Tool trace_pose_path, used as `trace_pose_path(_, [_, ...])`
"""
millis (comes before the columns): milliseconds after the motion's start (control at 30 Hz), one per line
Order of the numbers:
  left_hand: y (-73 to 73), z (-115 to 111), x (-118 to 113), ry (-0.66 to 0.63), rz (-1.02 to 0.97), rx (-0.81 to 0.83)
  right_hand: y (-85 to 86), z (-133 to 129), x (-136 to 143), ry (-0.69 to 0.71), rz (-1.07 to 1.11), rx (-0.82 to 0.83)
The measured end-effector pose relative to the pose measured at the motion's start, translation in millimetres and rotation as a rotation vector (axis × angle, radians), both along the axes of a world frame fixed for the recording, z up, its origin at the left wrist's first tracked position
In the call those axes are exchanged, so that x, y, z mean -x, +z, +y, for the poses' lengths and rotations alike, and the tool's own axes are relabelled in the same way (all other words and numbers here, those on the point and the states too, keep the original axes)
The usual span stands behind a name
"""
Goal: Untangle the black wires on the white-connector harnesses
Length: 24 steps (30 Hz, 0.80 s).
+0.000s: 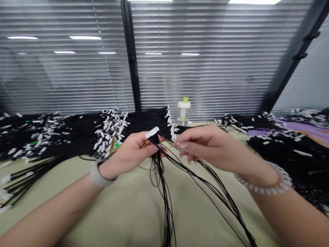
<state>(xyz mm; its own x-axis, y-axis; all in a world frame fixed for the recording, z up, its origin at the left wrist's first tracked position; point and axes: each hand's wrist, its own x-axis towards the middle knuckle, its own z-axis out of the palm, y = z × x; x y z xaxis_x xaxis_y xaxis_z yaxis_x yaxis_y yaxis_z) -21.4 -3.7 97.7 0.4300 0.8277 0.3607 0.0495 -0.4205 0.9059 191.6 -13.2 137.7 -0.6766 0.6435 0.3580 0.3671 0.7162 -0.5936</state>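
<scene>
My left hand (pixel 130 151) grips a bundle of thin black wires (pixel 166 199) just below a white plastic connector (pixel 152 132), which pokes up over the thumb and forefinger. From there one part of the bundle hangs straight down and another part sweeps off to the lower right. Just right of the connector, my right hand (pixel 212 147) has thumb and forefinger pinched together at the wires fanning out that way. Which strand lies between those fingertips is hard to make out, and the other fingers curl loosely beneath.
Black cables with white connectors (pixel 110 130) are heaped along the back and left of the pale green table (pixel 123 212). More black cables (pixel 288 154) lie at the right, near a purple sheet (pixel 300 127). A clear jar (pixel 183 113) stands before the window blinds (pixel 205 68).
</scene>
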Motion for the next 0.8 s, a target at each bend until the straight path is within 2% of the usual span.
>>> trace_pose_path(67, [0.9,-0.5,-0.4,0.012,0.02,-0.002,-5.4,-5.6,7.9,-0.008,-0.074,-0.112])
trace_pose_path(167, [2.9,-2.0,-1.2,0.013,0.042,0.017,-14.2,-7.8,15.2,-0.123,-0.143,-0.342])
trace_pose_path(333, [1.9,-5.1,-3.0,0.016,0.039,0.001,-26.6,-2.9,20.4,-0.176,-0.045,-0.468])
trace_pose_path(400, [1.1,-6.9,-4.3,0.068,0.031,-0.009,-28.7,-1.2,20.7,-0.224,0.036,-0.461])
trace_pose_path(533, [2.5,-9.3,-7.5,0.171,0.058,-0.051,-31.1,-0.9,21.3,-0.152,0.0,-0.275])
trace_pose_path(700, [0.7,-6.2,-8.1,0.238,0.077,-0.113,-39.4,-2.6,28.1,-0.211,-0.028,-0.343])
trace_pose_path(800, [-4.0,-4.1,-6.6,0.277,0.123,-0.148,-47.3,-1.0,34.2,-0.192,-0.031,-0.264])
